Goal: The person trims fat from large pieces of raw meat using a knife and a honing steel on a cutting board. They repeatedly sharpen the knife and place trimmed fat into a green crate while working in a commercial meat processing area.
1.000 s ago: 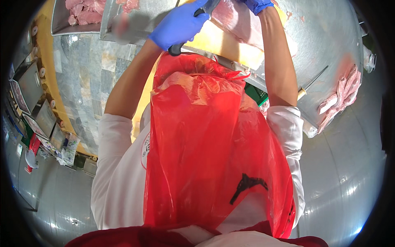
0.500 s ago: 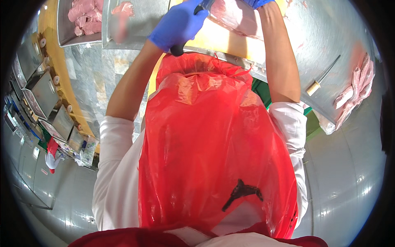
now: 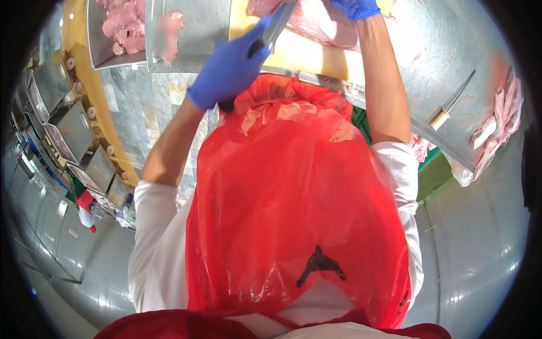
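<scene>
My left hand (image 3: 230, 69), in a blue glove, is closed round the black handle of a knife (image 3: 278, 27). The blade points up and away, close to the near edge of a large pale pink cut of meat (image 3: 324, 24). This meat lies on a yellow cutting board (image 3: 307, 56). At the top edge, my right hand (image 3: 357, 7), also in a blue glove, is by the far side of the meat. Its fingers are mostly cut off by the frame, so their grip is hidden.
A metal tray (image 3: 148, 34) with pink meat pieces (image 3: 125, 25) stands at the upper left. On the metal table (image 3: 446, 51) to the right lie a sharpening steel (image 3: 451, 101) with a pale handle and long strips of meat (image 3: 499, 118). Farther left, a person (image 3: 86, 209) stands near metal bins (image 3: 73, 130).
My left hand has drawn back toward me and a little left with the knife, so more of its blade shows. My right hand has stayed near the meat.
</scene>
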Action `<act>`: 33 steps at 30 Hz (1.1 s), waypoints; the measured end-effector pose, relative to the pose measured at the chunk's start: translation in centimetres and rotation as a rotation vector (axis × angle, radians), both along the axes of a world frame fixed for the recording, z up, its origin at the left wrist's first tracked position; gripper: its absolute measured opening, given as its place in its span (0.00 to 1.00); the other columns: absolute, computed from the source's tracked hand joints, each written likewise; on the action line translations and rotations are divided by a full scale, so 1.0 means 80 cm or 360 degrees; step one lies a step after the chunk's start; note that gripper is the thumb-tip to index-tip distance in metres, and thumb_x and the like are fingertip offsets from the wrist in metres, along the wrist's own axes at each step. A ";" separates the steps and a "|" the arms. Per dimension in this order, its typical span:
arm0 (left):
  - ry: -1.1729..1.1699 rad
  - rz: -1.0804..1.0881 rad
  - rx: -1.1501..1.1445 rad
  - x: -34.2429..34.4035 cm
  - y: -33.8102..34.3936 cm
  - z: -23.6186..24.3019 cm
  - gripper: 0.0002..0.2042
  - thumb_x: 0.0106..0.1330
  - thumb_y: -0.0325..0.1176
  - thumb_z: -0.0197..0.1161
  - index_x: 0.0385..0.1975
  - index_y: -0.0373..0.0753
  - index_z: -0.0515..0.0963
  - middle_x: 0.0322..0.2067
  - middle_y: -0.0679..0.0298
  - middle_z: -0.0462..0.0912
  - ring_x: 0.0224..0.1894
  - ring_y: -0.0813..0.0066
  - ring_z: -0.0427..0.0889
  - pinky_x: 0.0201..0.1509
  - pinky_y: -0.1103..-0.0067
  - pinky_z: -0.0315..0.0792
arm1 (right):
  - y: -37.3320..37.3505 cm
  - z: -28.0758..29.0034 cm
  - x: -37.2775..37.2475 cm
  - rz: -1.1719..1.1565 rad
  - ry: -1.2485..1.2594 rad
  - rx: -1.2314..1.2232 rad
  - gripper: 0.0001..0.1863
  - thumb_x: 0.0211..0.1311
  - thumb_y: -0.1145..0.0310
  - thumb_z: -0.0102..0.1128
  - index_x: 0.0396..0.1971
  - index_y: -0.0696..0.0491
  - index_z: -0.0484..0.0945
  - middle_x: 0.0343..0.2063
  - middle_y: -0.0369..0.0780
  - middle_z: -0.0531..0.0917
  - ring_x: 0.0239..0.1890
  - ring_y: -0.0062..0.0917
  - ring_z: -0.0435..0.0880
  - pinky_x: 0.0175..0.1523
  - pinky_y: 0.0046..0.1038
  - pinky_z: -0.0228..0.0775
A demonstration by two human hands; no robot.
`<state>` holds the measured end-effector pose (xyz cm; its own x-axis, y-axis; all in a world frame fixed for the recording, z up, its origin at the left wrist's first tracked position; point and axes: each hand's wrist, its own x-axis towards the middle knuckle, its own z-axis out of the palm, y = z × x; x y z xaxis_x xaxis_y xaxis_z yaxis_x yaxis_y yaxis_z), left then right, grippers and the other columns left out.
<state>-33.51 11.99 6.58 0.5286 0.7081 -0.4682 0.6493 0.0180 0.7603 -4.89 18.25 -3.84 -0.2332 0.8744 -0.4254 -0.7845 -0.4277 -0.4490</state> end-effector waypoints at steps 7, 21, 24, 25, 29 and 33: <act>-0.0043 0.0127 -0.0154 0.056 0.018 -0.005 0.27 0.73 0.35 0.56 0.72 0.47 0.64 0.25 0.57 0.78 0.25 0.70 0.77 0.34 0.70 0.74 | -0.023 0.008 0.003 -0.0055 0.0788 0.0046 0.08 0.67 0.70 0.57 0.27 0.53 0.71 0.22 0.34 0.71 0.28 0.21 0.72 0.37 0.24 0.69; -0.0096 0.0158 -0.0221 -0.006 -0.041 0.017 0.29 0.72 0.33 0.58 0.74 0.52 0.63 0.23 0.67 0.74 0.24 0.79 0.74 0.31 0.77 0.73 | 0.001 -0.005 -0.009 -0.0486 0.0256 0.0224 0.11 0.69 0.65 0.53 0.24 0.51 0.71 0.22 0.37 0.75 0.29 0.25 0.77 0.41 0.29 0.73; -0.0061 0.0304 -0.0405 -0.013 -0.035 0.021 0.28 0.73 0.35 0.58 0.74 0.52 0.63 0.23 0.70 0.72 0.21 0.83 0.71 0.26 0.80 0.70 | 0.023 0.017 -0.023 -0.0632 -0.0245 -0.0461 0.12 0.72 0.62 0.52 0.26 0.49 0.72 0.21 0.37 0.75 0.30 0.27 0.78 0.40 0.32 0.74; -0.0030 0.0362 -0.0464 -0.014 -0.035 0.023 0.28 0.73 0.35 0.57 0.74 0.52 0.64 0.23 0.71 0.72 0.21 0.84 0.70 0.25 0.81 0.69 | 0.026 0.022 -0.031 -0.0642 -0.0273 -0.0430 0.14 0.73 0.59 0.51 0.26 0.48 0.71 0.20 0.36 0.74 0.28 0.26 0.77 0.38 0.32 0.74; -0.0257 0.0327 -0.0162 0.004 -0.023 -0.005 0.28 0.73 0.33 0.57 0.73 0.45 0.64 0.21 0.68 0.72 0.18 0.81 0.70 0.23 0.79 0.68 | 0.027 -0.007 -0.026 -0.0564 -0.0446 -0.0107 0.20 0.75 0.48 0.51 0.26 0.45 0.68 0.16 0.32 0.70 0.19 0.23 0.71 0.27 0.30 0.70; -0.0406 0.0313 -0.0016 0.036 -0.011 -0.024 0.27 0.72 0.30 0.58 0.71 0.38 0.65 0.19 0.65 0.71 0.17 0.77 0.71 0.24 0.75 0.68 | 0.030 0.010 -0.037 -0.0415 -0.0700 0.0029 0.24 0.72 0.41 0.55 0.23 0.43 0.64 0.13 0.28 0.63 0.11 0.18 0.63 0.16 0.26 0.59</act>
<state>-30.64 11.08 4.64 0.4832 0.8044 -0.3455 0.4212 0.1324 0.8973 -7.85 20.66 -3.01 0.1914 0.8879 -0.4183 -0.5989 -0.2320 -0.7664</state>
